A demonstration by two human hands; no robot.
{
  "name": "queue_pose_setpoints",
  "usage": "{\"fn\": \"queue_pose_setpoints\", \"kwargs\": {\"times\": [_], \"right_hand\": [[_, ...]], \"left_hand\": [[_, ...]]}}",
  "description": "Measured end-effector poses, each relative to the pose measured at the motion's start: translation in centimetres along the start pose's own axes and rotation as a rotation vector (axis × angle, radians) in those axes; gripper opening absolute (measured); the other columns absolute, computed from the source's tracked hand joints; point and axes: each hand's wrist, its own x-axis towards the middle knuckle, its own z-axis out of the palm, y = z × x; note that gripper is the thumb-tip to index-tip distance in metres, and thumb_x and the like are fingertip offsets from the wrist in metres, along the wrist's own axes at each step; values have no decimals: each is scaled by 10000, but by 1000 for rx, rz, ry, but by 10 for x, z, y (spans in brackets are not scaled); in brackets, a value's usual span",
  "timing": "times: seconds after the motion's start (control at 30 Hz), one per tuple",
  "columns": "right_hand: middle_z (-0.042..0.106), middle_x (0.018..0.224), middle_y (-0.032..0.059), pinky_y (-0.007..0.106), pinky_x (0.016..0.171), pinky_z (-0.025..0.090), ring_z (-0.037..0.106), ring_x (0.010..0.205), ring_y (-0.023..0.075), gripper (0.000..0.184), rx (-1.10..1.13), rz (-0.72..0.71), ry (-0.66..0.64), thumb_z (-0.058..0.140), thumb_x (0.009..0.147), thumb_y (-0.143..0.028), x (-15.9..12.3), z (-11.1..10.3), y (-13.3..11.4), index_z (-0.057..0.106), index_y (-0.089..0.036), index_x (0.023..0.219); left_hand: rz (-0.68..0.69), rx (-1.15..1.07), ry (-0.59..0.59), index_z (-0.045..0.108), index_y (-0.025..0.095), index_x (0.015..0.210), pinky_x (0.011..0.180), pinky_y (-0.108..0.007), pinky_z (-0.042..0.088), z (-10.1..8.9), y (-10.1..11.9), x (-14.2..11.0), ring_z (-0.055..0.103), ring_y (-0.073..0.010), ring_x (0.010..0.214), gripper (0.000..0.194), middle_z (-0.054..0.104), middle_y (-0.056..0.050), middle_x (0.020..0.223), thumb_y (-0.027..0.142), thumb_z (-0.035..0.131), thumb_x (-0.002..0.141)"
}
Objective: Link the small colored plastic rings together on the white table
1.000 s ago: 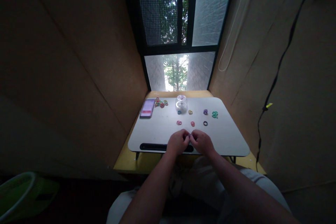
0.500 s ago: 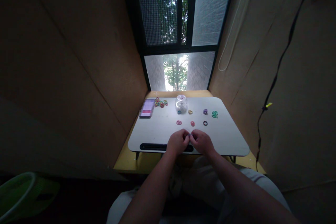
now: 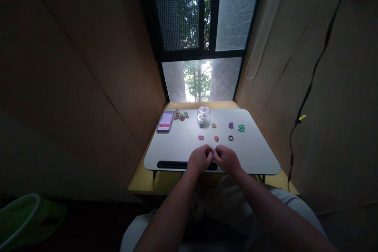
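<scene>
My left hand [image 3: 201,158] and my right hand [image 3: 226,159] meet over the front of the white table, both with fingers closed in a pinch. A small bluish-purple band [image 3: 213,151], which looks like a hair tie, shows between the fingertips; most of it is hidden. Just beyond lie small groups of hair ties sorted by colour: pink [image 3: 201,138], red [image 3: 216,138] and black [image 3: 230,138]. Farther back are teal [image 3: 201,126], yellow [image 3: 214,125], purple [image 3: 230,125] and green [image 3: 241,128] ones.
A clear lidded jar [image 3: 203,117] stands at the back middle. Mixed hair ties [image 3: 180,115] lie in a pile beside a phone [image 3: 165,121] at the back left. The white folding table [image 3: 168,147] has a black slot [image 3: 173,164] along its front. A green basket [image 3: 32,220] is at lower left.
Both hands stay together in almost the same place. The small band between the fingertips shows slightly differently. The objects on the table have not moved.
</scene>
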Motion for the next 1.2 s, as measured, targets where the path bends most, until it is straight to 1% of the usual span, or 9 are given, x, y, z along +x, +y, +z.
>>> {"fn": "queue_pose_setpoints", "kwargs": {"times": [0.23, 0.53, 0.83, 1.0, 1.2], "right_hand": [[518, 609, -8, 251, 544, 227, 428, 568, 115, 222, 2, 2, -7, 473, 820, -281, 0, -1, -1, 470, -192, 616], [516, 615, -8, 253, 548, 229, 425, 570, 118, 221, -7, 0, -4, 477, 824, -281, -1, -2, -1, 467, -195, 621], [497, 604, -14, 255, 554, 221, 411, 572, 116, 222, -9, -8, 10, 483, 819, -279, 0, -3, -1, 474, -193, 615], [514, 612, -7, 257, 550, 222, 408, 572, 117, 210, -9, -2, 12, 487, 811, -276, 0, -3, -1, 495, -192, 618], [514, 615, -8, 253, 550, 229, 423, 576, 116, 222, 7, -2, 10, 481, 818, -282, 0, -3, -1, 482, -193, 615]], "left_hand": [[-34, 1, -12, 626, 203, 858, 659, -247, 400, -2, 4, 0, 566, -133, 704, 147, 657, -8, 775, 283, 505, 834], [-41, 2, -17, 631, 203, 856, 639, -244, 400, -4, 7, 0, 564, -129, 693, 142, 658, -6, 772, 278, 512, 833], [-34, 10, -7, 627, 205, 860, 636, -239, 391, 1, 2, 0, 553, -124, 677, 148, 647, -1, 758, 283, 504, 833], [-45, 19, -18, 629, 203, 860, 628, -239, 390, -1, 5, 0, 556, -128, 684, 147, 649, -4, 759, 279, 505, 833], [-49, 12, -18, 628, 207, 856, 633, -243, 393, -3, 7, 1, 556, -128, 682, 141, 651, -3, 758, 275, 509, 828]]}}
